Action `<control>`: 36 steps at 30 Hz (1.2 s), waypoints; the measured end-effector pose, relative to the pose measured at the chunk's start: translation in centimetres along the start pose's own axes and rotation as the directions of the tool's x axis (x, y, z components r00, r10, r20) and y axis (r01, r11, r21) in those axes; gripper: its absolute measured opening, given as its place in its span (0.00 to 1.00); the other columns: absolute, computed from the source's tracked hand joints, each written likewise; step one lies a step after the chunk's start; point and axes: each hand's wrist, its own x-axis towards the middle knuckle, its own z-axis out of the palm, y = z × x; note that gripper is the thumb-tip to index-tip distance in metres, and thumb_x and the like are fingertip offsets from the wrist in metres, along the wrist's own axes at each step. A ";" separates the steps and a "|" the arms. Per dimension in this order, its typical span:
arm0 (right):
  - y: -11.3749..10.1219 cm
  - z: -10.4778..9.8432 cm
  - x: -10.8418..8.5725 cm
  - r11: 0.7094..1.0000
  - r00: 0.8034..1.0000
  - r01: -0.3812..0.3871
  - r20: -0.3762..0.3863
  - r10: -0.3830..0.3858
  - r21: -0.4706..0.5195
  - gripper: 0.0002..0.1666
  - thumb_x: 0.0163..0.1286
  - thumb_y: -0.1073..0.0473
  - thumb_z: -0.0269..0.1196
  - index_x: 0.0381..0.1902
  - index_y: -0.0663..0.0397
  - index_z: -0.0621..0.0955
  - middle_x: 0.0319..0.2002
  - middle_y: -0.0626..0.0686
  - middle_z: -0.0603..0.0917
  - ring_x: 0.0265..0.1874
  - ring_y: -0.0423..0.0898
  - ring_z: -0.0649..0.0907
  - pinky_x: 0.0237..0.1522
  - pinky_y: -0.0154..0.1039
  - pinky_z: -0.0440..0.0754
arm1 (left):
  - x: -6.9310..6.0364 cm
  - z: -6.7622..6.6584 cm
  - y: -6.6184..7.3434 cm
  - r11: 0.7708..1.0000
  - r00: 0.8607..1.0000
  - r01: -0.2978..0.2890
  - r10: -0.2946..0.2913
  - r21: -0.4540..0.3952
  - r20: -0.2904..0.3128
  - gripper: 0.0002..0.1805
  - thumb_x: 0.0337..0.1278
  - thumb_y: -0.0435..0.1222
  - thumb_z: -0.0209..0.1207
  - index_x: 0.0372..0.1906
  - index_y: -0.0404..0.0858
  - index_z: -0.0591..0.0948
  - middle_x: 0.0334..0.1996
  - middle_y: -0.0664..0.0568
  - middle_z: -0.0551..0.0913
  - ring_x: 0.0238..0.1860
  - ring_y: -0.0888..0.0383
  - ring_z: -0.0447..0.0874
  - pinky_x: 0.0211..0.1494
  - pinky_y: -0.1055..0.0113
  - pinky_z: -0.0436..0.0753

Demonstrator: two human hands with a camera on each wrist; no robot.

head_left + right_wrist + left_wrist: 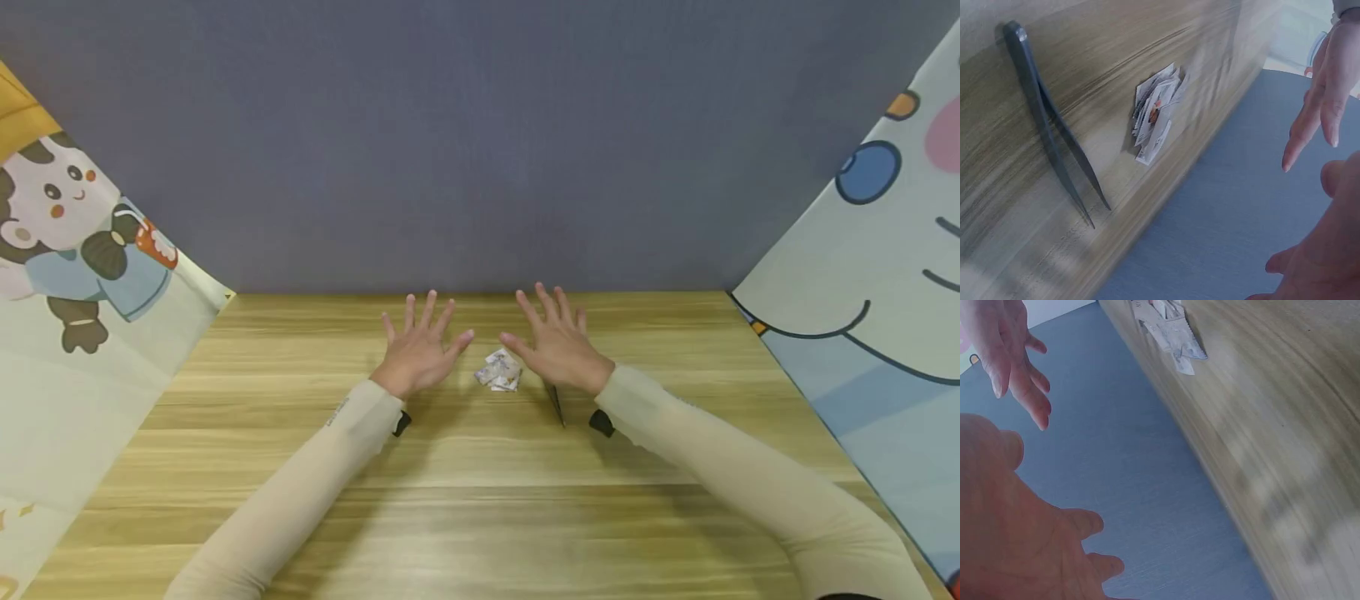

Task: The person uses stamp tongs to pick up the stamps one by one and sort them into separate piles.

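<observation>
Both hands hover above the table with fingers spread, holding nothing. My left hand point(416, 354) is left of a small heap of printed paper pieces point(500, 372), its thumb pointing toward the heap. On the other side, my right hand point(561, 350) hangs over a pair of dark tweezers point(556, 404), hiding part of them in the head view. The right wrist view shows the whole tweezers point(1054, 125) lying with tips apart, beside the overlapping paper pieces point(1157, 112). In the left wrist view the paper pieces point(1171, 331) appear at the top.
The wooden table point(480, 517) ends at a grey-blue wall point(480, 150) along its far side. Cartoon-printed panels stand at the left point(82, 375) and right point(847, 275). Dark wrist-worn pieces show under both sleeves.
</observation>
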 end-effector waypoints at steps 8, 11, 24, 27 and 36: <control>0.2 0.4 0.1 1.000 1.000 -0.003 0.014 0.003 0.003 0.47 0.70 0.29 0.37 0.76 0.50 0.44 0.73 0.63 0.36 0.69 0.66 0.35 0.59 0.70 0.34 | -0.2 0.3 -0.2 1.000 1.000 -0.010 0.010 0.007 0.012 0.42 0.62 0.67 0.23 0.75 0.50 0.43 0.73 0.49 0.30 0.70 0.42 0.21 0.59 0.37 0.21; 0.3 0.4 0.1 1.000 1.000 -0.013 0.025 0.013 0.005 0.45 0.71 0.32 0.39 0.76 0.49 0.44 0.73 0.63 0.36 0.69 0.65 0.35 0.59 0.70 0.35 | -0.2 0.4 -0.2 1.000 1.000 -0.013 0.013 0.009 0.009 0.42 0.63 0.67 0.24 0.76 0.49 0.44 0.73 0.48 0.31 0.70 0.42 0.22 0.60 0.37 0.23; 3.5 1.6 -0.6 0.978 0.978 0.205 0.026 -0.205 0.025 0.26 0.60 0.76 0.57 0.56 0.55 0.79 0.55 0.60 0.72 0.57 0.60 0.67 0.58 0.62 0.60 | -0.3 1.3 0.0 0.969 0.937 -0.241 0.245 -0.046 0.247 0.31 0.72 0.48 0.44 0.73 0.39 0.58 0.73 0.44 0.52 0.72 0.45 0.41 0.67 0.41 0.46; 4.1 2.1 -0.8 0.953 0.951 0.299 0.062 -0.302 0.055 0.28 0.51 0.83 0.56 0.44 0.53 0.84 0.44 0.53 0.76 0.48 0.54 0.73 0.54 0.53 0.69 | -0.3 2.2 0.7 0.946 0.903 -0.316 0.325 -0.077 0.279 0.28 0.72 0.46 0.43 0.72 0.40 0.60 0.71 0.46 0.56 0.72 0.47 0.45 0.67 0.42 0.49; 5.3 2.7 -0.9 0.919 0.906 0.377 0.162 -0.392 0.118 0.17 0.54 0.76 0.66 0.34 0.49 0.86 0.38 0.47 0.74 0.37 0.46 0.75 0.41 0.42 0.75 | -0.4 4.1 2.6 0.911 0.862 -0.407 0.407 -0.064 0.303 0.24 0.71 0.43 0.46 0.69 0.45 0.66 0.70 0.50 0.59 0.71 0.49 0.49 0.65 0.40 0.54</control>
